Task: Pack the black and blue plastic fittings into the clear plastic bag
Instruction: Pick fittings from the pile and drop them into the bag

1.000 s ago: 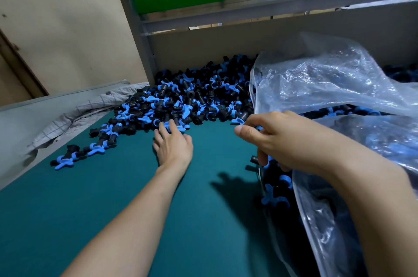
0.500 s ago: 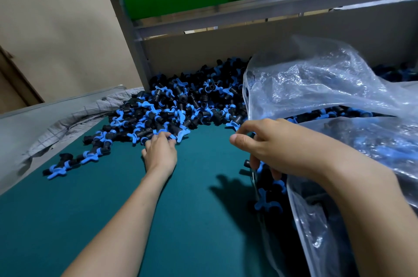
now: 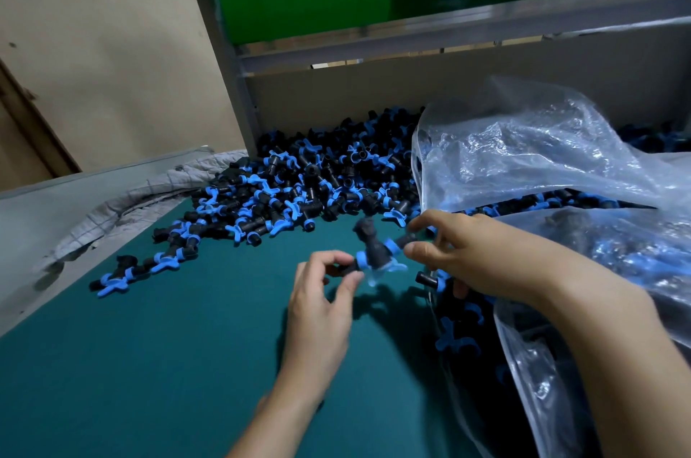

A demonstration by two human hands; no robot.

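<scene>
The left hand [image 3: 321, 293] pinches one blurred fitting [image 3: 374, 255] by its end between thumb and forefinger, in the air just left of the clear plastic bag [image 3: 523, 165]. The right hand [image 3: 482, 255], fingers curled, grips the bag's mouth. The pile of fittings [image 3: 299, 188] lies left of the bag. This looks like a transfer; next the piece needs dropping inside, past the rim.

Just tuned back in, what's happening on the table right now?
A person is bagging fittings. The left hand pinches one black and blue fitting, blurred, in the air between the loose pile and the clear plastic bag. The right hand grips the bag's mouth beside it. Some fittings already lie inside the bag; many more sit on the green mat.
</scene>
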